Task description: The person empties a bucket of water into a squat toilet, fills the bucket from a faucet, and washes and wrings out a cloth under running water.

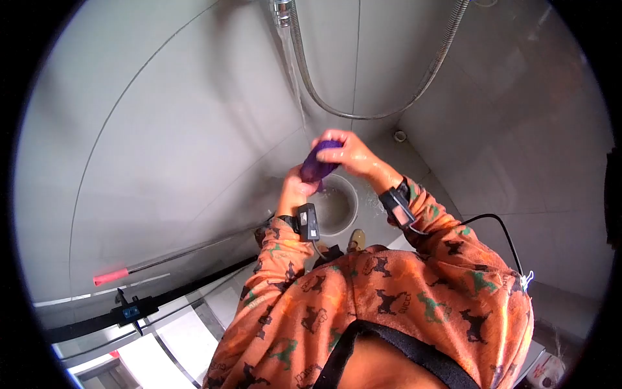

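Observation:
A wet purple cloth is bunched up between my two hands, above a pale round bucket. My right hand grips its upper end, thumb across the front. The lower end rests in my left hand, whose fingers are partly hidden behind the cloth. From the tap, a stream of water falls toward the cloth and my fingers. Water stands in the bucket, and both hands look wet. Small black devices are strapped to my wrists.
A metal shower hose loops down in front of the grey wall. A short pipe opening is at the corner. To the left, a rod with a pink handle leans near a black strip. A cable runs from my right sleeve.

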